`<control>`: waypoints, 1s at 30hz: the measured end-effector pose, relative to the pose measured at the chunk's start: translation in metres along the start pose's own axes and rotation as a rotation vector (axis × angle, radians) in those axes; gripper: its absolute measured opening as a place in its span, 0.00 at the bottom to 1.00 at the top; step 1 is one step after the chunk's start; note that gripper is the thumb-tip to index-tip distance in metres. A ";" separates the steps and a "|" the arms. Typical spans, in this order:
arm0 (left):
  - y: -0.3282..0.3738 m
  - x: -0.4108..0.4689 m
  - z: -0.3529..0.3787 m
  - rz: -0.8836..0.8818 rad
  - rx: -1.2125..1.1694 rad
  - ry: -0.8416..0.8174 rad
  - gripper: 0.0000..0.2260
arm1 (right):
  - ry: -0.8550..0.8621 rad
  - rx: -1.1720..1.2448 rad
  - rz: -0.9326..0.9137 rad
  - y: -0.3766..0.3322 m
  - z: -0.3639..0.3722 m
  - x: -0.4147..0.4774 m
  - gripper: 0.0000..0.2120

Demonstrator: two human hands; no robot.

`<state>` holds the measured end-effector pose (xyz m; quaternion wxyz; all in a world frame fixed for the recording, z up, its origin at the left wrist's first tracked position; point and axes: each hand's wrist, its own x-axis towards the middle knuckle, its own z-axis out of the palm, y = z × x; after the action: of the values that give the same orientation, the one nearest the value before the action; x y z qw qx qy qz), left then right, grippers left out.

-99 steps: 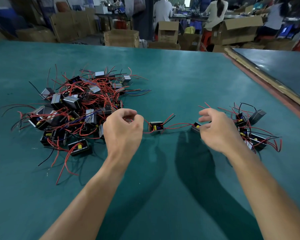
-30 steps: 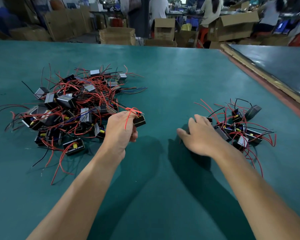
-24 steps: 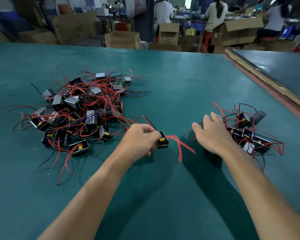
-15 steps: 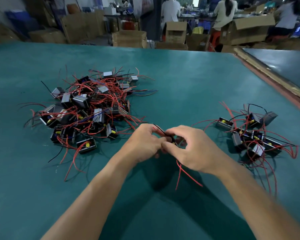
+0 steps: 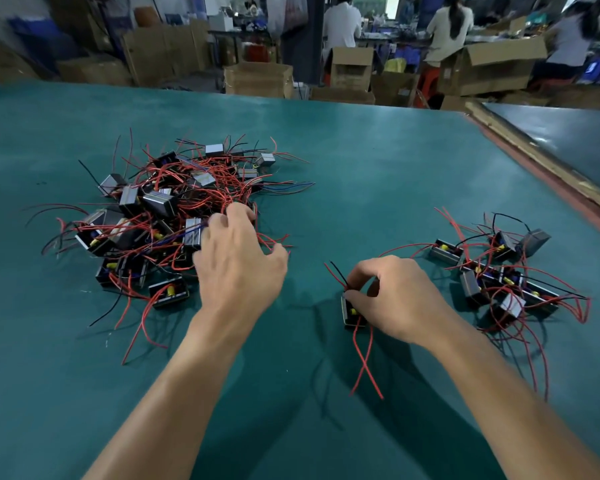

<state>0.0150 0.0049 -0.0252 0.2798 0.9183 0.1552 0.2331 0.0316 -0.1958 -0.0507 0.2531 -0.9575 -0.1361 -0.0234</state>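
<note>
The table top (image 5: pixel 378 161) is a smooth, matt teal mat; at 9 o'clock the pile of wired modules (image 5: pixel 160 206) shows black plastic casings with dull grey, metal-looking faces, yellow plastic inserts, and leads in smooth, faintly shiny red, black and blue plastic insulation. The single module (image 5: pixel 349 311) at 5 o'clock and the cluster of modules (image 5: pixel 499 275) at 3 o'clock are finished alike. At 12 o'clock the boxes (image 5: pixel 257 79) are matt brown cardboard, and at 2 o'clock a rough pale wooden strip (image 5: pixel 520 143) edges a glossier neighbouring table top (image 5: pixel 568 133).

Bare green table (image 5: pixel 378 174) between tangled pile (image 5: pixel 174 216) and small cluster (image 5: pixel 499 275), passage unobstructed, red wires (image 5: pixel 364 362) trailing across near strip.
</note>
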 end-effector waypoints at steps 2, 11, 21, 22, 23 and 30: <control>-0.001 0.001 -0.003 -0.046 0.128 -0.051 0.23 | -0.003 -0.004 -0.012 0.000 0.000 0.000 0.06; -0.012 0.006 0.003 -0.046 0.353 -0.277 0.25 | -0.040 0.067 -0.036 0.003 0.003 0.001 0.03; -0.015 0.009 0.012 0.036 0.050 -0.364 0.18 | -0.035 0.141 -0.065 0.002 -0.002 0.001 0.05; -0.011 0.006 0.014 0.055 -0.044 -0.412 0.17 | -0.031 0.149 -0.065 0.002 -0.003 0.002 0.05; -0.007 0.003 0.017 0.084 -0.124 -0.456 0.15 | -0.029 0.151 -0.061 0.003 -0.005 0.002 0.06; -0.003 -0.003 0.030 0.098 -0.391 -0.472 0.09 | 0.001 0.191 -0.060 0.002 -0.010 0.002 0.07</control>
<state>0.0272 -0.0072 -0.0502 0.4678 0.8823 -0.0060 0.0520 0.0345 -0.2021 -0.0428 0.3423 -0.9246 -0.1660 -0.0183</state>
